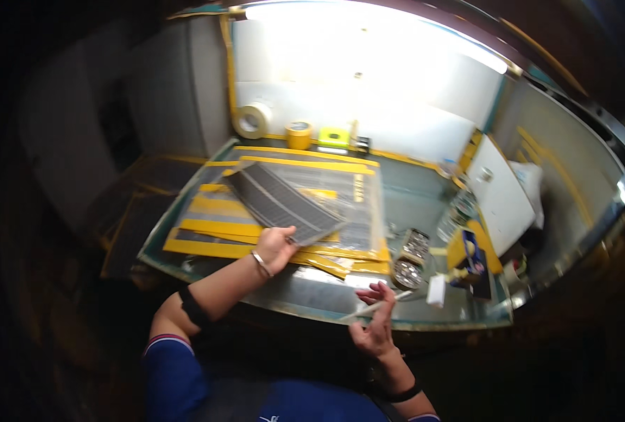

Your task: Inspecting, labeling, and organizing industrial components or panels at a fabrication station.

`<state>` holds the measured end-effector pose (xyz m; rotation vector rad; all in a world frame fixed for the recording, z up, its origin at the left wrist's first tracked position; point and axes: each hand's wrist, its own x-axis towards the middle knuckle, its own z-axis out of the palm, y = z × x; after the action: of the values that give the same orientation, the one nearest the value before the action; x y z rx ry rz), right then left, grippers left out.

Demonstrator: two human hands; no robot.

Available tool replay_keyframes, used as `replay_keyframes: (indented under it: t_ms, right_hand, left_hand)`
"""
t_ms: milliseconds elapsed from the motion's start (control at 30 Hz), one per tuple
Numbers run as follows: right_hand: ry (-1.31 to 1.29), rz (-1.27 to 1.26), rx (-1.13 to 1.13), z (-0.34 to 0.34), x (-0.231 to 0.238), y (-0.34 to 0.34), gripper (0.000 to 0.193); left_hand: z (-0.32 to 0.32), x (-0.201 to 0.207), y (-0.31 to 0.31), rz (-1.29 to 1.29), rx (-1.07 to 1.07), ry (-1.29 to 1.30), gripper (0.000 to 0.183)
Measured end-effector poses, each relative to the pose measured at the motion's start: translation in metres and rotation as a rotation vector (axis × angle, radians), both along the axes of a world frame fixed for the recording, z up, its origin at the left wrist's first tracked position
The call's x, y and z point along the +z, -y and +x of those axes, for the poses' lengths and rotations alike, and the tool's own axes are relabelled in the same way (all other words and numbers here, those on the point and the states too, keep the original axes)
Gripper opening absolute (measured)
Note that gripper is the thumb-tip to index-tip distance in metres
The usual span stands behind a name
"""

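Note:
My left hand [276, 251] is closed on the near corner of a dark grey sheet [284, 200] with a fine grid and pale lines across it. The sheet is tilted above a stack of grey-and-yellow panels [214, 246]. My right hand [377, 329] is at the near edge of the table, its thumb apart from its raised fingers. A thin white stick [364, 311], like a pen, runs across these fingers and seems held by them; the exact grip is hard to see.
The glass-topped table [305, 295] carries two containers of small metal parts [412, 257], a clear bottle [457, 211], a small white box [436, 290] and a blue tape dispenser [473, 254]. Tape rolls [298, 135] line the back. A white board [499, 193] leans at right.

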<state>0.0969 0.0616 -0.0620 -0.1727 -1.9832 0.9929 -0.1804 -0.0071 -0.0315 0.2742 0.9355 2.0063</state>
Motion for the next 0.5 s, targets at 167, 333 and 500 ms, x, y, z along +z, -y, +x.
replay_keyframes:
  t_ms: [167, 333, 500]
  right_hand:
    - [0.021, -0.261, -0.049, 0.014, 0.006, 0.001, 0.062]
    - [0.098, -0.429, -0.174, 0.032, 0.037, -0.015, 0.034]
    - [0.324, -0.236, -0.590, 0.053, 0.044, -0.058, 0.036]
  left_hand:
    - [0.022, 0.034, 0.005, -0.205, -0.237, 0.190, 0.042]
    - [0.034, 0.057, 0.054, -0.262, -0.419, 0.032, 0.041]
    - [0.039, 0.080, 0.071, -0.263, -0.484, -0.164, 0.025]
